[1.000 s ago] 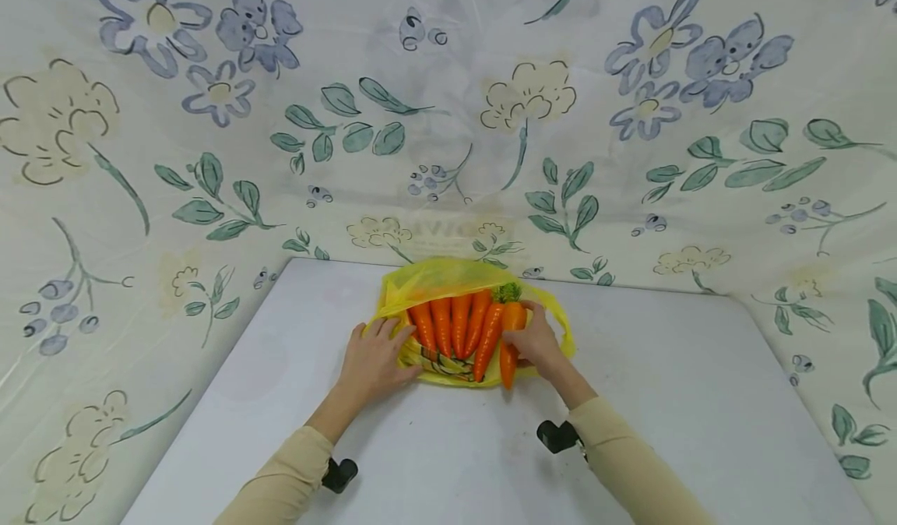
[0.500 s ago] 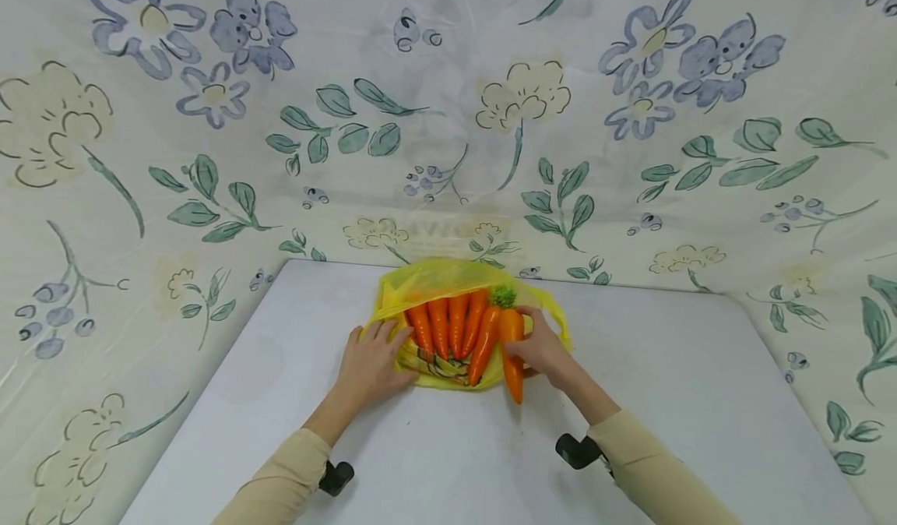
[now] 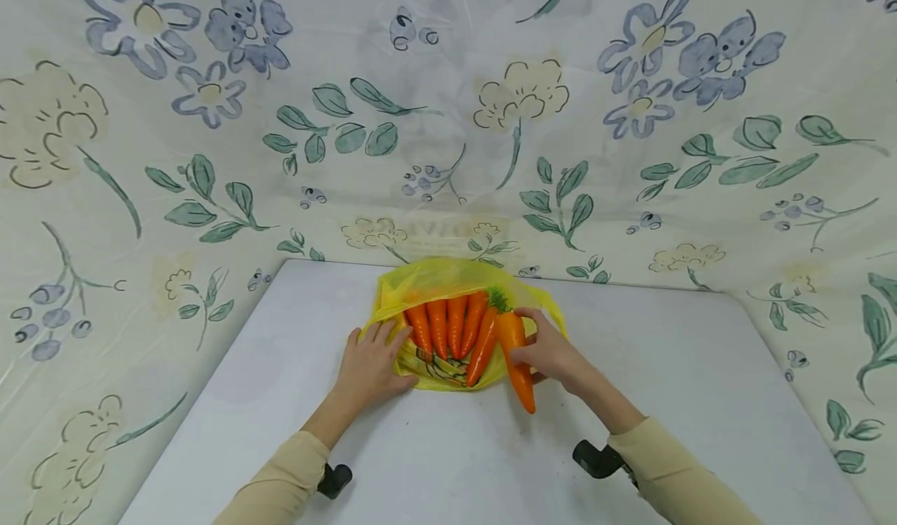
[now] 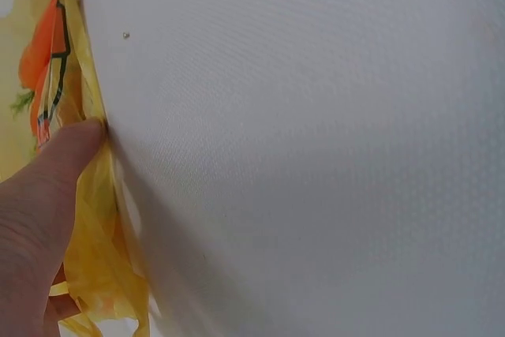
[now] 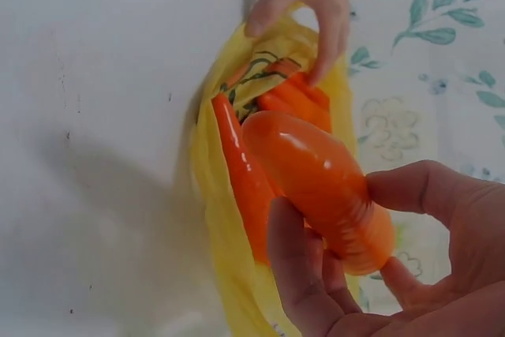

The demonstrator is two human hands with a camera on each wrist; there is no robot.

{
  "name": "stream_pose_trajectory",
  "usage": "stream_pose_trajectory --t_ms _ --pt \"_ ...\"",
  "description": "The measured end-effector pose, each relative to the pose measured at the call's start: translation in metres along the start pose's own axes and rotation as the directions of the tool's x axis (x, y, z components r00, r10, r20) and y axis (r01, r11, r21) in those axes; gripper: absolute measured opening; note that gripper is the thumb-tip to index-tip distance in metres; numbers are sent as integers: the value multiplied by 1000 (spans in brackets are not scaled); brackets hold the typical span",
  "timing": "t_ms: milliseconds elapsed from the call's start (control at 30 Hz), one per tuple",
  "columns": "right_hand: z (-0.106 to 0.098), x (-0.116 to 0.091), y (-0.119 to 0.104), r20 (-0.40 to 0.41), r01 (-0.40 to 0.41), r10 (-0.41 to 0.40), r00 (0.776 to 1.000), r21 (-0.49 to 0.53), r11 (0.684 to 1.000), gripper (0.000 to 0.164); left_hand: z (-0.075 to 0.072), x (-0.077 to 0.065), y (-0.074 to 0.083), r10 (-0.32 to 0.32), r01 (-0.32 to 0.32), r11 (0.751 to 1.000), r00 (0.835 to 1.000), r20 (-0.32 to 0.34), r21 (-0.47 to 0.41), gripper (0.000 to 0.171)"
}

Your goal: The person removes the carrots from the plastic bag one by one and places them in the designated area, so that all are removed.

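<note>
A yellow plastic bag (image 3: 429, 282) lies on its side, its mouth facing me. Several orange carrots (image 3: 456, 327) rest in it side by side, tips toward me. On the bag's left edge rests my left hand (image 3: 367, 364), fingers spread and thumb (image 4: 75, 147) on the near edge. My right hand (image 3: 554, 356) grips one carrot (image 5: 308, 165) between thumb and fingers at the bag's right side. This carrot's tip points toward me beyond the bag's edge, and its green top (image 3: 499, 299) is still over the bag.
The white table (image 3: 448, 459) extends in front of the bag and to both sides. Behind it rises a floral-patterned sheet (image 3: 448, 159). Black wrist devices (image 3: 598, 459) hang beneath both forearms.
My right hand has drawn the gripped carrot toward me and to the right, so more of it shows beyond the bag's edge. My left hand has stayed on the bag.
</note>
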State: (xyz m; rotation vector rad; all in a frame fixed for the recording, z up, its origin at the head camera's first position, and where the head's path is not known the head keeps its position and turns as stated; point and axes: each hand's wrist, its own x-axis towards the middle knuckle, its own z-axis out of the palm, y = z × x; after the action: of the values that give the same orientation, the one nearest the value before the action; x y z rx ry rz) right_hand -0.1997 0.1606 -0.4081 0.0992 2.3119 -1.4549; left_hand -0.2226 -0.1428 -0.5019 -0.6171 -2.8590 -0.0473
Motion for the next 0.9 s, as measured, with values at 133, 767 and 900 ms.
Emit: stream_pose_trajectory --t_ms 133,767,900 --pt "-6 -2 -1 -4 0 0 1000 -1 1000 76 0 0 0 -7 7 1000 1000 3 -15 83" --pt "-69 0 3 -107 42 -36 994 55 998 81 1 0 1 -12 12 1000 1000 5 -12 84" --pt "-79 1 10 -137 33 -27 990 42 999 80 1 0 1 -10 10 1000 1000 3 -9 84"
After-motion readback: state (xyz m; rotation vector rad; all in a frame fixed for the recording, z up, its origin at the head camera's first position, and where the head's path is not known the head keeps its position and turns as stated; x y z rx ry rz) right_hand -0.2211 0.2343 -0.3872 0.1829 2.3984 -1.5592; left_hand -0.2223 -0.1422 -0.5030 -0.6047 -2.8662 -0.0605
